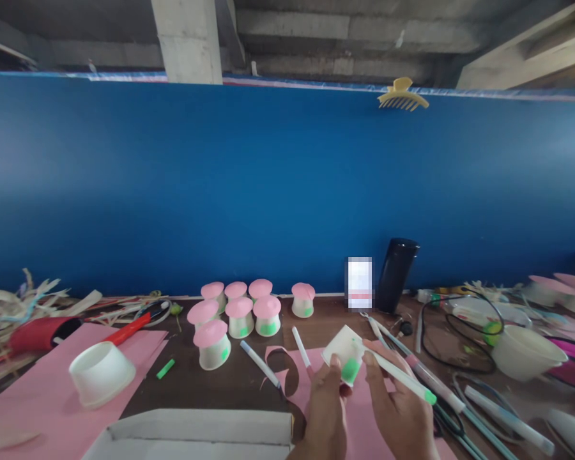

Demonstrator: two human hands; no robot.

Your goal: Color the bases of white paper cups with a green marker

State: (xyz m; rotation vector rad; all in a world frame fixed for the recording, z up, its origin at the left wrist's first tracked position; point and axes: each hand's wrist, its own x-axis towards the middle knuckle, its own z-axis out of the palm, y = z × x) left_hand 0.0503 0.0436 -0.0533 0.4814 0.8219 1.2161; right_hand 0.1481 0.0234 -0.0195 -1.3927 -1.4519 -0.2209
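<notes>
My left hand grips a small white paper cup, tilted, with a green patch coloured on its side. Between the fingers of my right hand is a white marker with a green end; its other end points at the cup, though my fingers hide whether it touches. A loose green marker cap lies on the table to the left. Several upturned cups with pink paper discs on top, such as this pink-topped cup, stand at the back, many with green patches.
Pink paper lies under my hands. A white cardboard box sits in front. To the left is a plain white cup. A black bottle stands by the blue partition. Scissors, cables and a larger cup crowd the right.
</notes>
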